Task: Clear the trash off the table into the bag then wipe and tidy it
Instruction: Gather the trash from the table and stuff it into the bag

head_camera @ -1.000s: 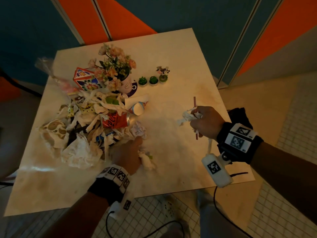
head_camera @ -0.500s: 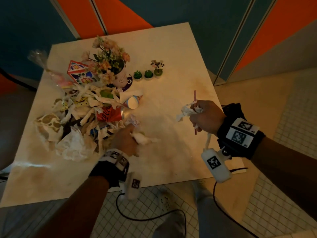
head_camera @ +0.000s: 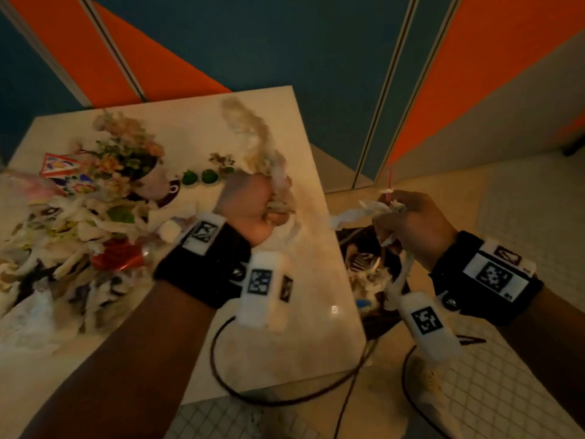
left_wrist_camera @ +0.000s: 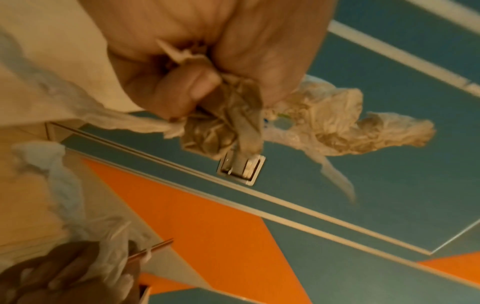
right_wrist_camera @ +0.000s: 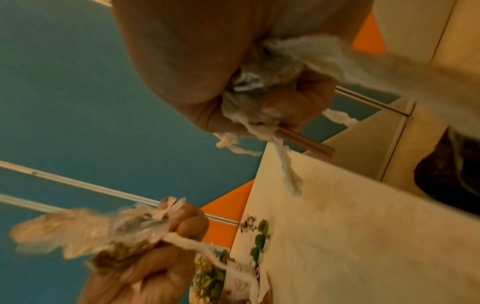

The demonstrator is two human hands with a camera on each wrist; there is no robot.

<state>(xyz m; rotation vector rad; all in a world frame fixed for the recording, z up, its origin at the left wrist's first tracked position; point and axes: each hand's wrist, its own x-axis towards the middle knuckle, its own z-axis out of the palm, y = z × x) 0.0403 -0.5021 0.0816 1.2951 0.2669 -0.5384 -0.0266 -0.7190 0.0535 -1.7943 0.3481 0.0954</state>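
Both hands [head_camera: 250, 207] [head_camera: 408, 223] grip trash [left_wrist_camera: 324, 125] (bag [head_camera: 373, 270] below right).

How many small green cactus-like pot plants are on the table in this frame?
2 clear ones: one green plant and a second beside it, behind the left hand. A blurred third plant beside them may be hidden by the raised trash.

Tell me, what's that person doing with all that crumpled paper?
A person is cleaning rubbish off a table. Their left hand grips a wad of crumpled paper and plastic, lifted above the tabletop. Their right hand holds scrunched tissue and a thin red straw over a dark trash bag beside the table. A big pile of trash waits on the table, next to a flower pot.
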